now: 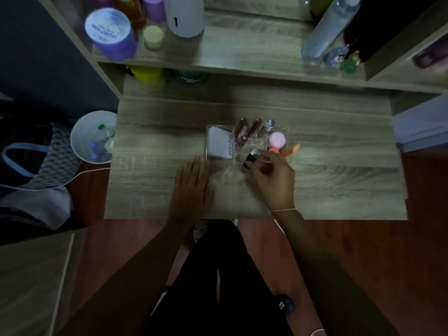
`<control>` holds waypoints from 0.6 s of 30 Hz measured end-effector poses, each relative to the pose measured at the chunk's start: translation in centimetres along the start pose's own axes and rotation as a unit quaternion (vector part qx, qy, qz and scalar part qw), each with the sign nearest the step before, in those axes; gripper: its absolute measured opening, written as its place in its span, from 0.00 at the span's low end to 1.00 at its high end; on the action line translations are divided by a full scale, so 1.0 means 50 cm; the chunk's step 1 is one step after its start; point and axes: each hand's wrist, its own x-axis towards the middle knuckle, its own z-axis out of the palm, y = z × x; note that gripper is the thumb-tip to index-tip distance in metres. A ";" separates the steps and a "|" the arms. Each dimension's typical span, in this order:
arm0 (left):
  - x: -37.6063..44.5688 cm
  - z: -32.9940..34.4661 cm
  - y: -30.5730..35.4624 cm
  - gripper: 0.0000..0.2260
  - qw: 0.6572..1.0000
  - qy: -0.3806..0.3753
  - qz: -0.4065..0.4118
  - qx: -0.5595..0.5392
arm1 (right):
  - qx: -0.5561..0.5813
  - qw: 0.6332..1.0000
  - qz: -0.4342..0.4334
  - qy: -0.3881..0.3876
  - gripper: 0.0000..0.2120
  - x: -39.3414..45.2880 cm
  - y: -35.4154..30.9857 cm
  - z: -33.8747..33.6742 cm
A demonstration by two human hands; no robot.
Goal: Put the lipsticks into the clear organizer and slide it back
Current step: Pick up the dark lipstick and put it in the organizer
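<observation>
The clear organizer (257, 144) stands in the middle of the wooden desk (157, 141). Two brown-red lipstick tubes (252, 129) lean in its middle compartments, with a clear-capped tube (269, 124) beside them. A white box (220, 144) fills its left section and a pink round pot (276, 139) sits on the right. My right hand (271, 180) holds a black lipstick (250, 159) tilted over the organizer's front edge. My left hand (194, 183) lies flat on the desk, fingers apart, beside a fluffy beige pouch (232, 190).
An orange sponge (294, 148) pokes out right of the organizer. A shelf (242, 44) behind the desk carries bottles and jars. A white bin (93, 137) and a bag (36, 166) stand on the floor at the left.
</observation>
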 end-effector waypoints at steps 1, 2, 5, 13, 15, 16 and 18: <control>0.000 0.001 -0.001 0.29 1.000 0.002 0.001 -0.002 | 0.008 1.000 0.007 0.017 0.11 0.005 -0.005 0.003; 0.000 0.001 -0.001 0.29 1.000 0.005 0.001 -0.005 | 0.018 0.999 0.018 0.033 0.11 0.010 -0.011 0.007; 0.000 0.003 -0.002 0.29 1.000 0.011 0.003 -0.012 | 0.035 0.996 0.045 0.076 0.12 0.022 -0.021 0.020; -0.001 0.006 -0.004 0.28 1.000 0.014 0.002 -0.009 | -0.010 0.995 0.043 0.088 0.11 0.039 -0.013 0.047; -0.001 0.006 -0.004 0.28 1.000 0.015 0.001 -0.008 | -0.025 0.995 0.045 0.081 0.11 0.040 -0.011 0.050; -0.001 0.005 -0.004 0.28 1.000 0.014 0.001 -0.010 | -0.033 0.995 0.046 0.080 0.11 0.039 -0.010 0.051; -0.001 0.004 -0.004 0.29 1.000 0.014 0.003 -0.013 | -0.059 0.993 0.054 0.089 0.12 0.038 -0.011 0.055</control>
